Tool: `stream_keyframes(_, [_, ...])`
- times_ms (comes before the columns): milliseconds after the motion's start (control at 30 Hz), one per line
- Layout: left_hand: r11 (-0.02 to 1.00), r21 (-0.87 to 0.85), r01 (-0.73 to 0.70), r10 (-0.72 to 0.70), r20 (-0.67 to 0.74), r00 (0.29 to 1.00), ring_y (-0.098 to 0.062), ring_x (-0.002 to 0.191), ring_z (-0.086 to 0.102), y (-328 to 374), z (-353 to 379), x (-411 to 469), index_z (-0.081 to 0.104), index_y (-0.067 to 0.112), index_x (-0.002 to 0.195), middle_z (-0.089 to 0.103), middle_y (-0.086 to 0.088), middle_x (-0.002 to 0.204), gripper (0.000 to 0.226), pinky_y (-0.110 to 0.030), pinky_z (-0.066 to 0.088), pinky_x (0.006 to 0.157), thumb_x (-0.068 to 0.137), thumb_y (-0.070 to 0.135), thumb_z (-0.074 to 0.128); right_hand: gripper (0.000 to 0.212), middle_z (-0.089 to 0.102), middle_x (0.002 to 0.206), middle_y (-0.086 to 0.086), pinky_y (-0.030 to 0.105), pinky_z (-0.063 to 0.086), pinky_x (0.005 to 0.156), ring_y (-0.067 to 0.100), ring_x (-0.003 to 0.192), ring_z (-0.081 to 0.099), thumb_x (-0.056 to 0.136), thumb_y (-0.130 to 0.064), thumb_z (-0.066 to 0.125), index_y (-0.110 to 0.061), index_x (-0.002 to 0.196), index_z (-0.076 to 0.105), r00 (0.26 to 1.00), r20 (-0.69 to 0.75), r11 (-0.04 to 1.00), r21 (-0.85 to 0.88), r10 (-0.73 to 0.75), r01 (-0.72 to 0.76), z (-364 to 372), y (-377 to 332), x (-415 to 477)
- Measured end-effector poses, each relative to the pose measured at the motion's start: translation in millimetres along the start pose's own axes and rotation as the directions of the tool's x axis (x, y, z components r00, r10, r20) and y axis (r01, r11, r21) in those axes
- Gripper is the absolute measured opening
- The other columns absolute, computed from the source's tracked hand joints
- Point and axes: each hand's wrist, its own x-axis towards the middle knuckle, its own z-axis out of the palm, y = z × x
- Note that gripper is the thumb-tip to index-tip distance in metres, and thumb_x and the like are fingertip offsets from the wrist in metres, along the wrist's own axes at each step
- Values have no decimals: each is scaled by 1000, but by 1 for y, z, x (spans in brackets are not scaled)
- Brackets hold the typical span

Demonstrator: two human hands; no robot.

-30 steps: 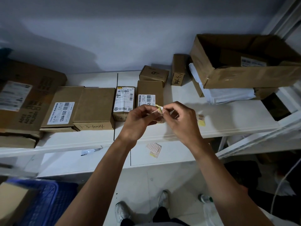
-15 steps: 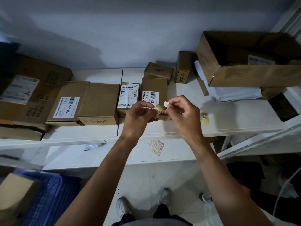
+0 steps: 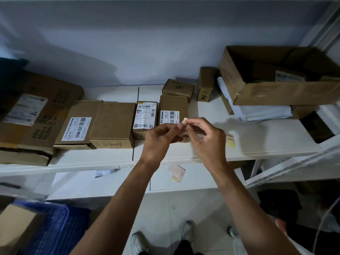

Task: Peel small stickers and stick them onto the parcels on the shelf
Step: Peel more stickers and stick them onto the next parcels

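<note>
sticker [image 3: 184,120]: small, pale, pinched in my fingertips over shelf [image 3: 257,144] front edge | parcels [image 3: 112,124]: brown boxes, white labels, flat along shelf's left and middle

Both bare forearms extend forward and converge at centre. Left hand [image 3: 159,137]: fingers curled, thumb and forefinger pinched together, tips pointing right. Right hand [image 3: 206,138]: thumb and forefinger pinched at a small sticker [image 3: 184,120], remaining fingers loosely curled. The fingertips of both hands nearly meet, wrists level
</note>
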Motion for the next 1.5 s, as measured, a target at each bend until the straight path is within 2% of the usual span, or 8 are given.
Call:
stream_keyframes(367, [997,-70,32,-35,-41,999,-21,73,71,-2,-2,4,76,5,88,76,-12,82,11,-31,61,79,88,16,73,34,73,123,-10,31,58,94,3,112,68,96,-24,67,-22,130,65,997,79,999,35,-8,5,4,-5,-15])
stream_keyframes(533, [996,-87,26,-30,-44,999,-23,75,71,0,-2,4,74,5,85,75,-13,80,8,-29,60,75,90,8,69,33,73,119,-13,33,58,94,1,108,69,95,-18,67,-22,128,66,993,119,991,131,7,-23,7,-8,-21])
stream_keyframes(667, [1000,4,-13,13,-56,998,-21,73,70,-4,-7,6,72,3,82,74,-10,77,8,-36,60,83,89,6,69,29,74,118,-8,22,55,93,-1,107,68,94,-21,69,-19,123,68,985,146,974,193,90,-118,5,-6,-19])
stream_keyframes(767, [974,196,-115,126,-47,991,-20,72,70,-8,-17,10,74,9,81,76,-6,80,9,-37,59,80,89,8,70,20,76,105,-9,14,53,84,-4,99,69,93,-24,71,-17,112,71,981,86,969,163,173,-185,1,1,-13])
stream_keyframes(933, [756,590,-284,265,122,957,-9,68,70,-17,-38,11,72,21,84,73,10,74,4,-26,56,67,88,19,73,9,74,86,-13,15,52,73,1,82,68,91,-25,73,-18,97,76,953,207,970,52,223,-238,-2,12,2])
stream_keyframes(1033, [737,613,-285,233,165,958,-8,68,70,-21,-44,10,72,22,82,73,13,72,7,-30,58,70,87,18,73,7,74,81,-12,17,51,69,0,76,67,89,-24,74,-19,92,78,917,314,965,13,245,-262,1,12,6])
stream_keyframes(1233, [761,584,-284,218,182,959,-6,66,69,-15,-49,10,71,16,85,75,8,76,5,-22,55,67,90,15,71,7,75,78,-6,26,51,69,12,76,68,89,-24,74,-18,90,78,877,403,945,80,261,-318,9,9,7])
stream_keyframes(1500, [807,530,-260,194,177,965,-17,72,73,-4,-60,17,66,22,82,72,1,77,15,-40,59,75,93,11,66,11,74,77,-2,31,53,73,17,76,68,91,-24,71,-16,89,78,878,407,930,150,253,-337,18,0,14])
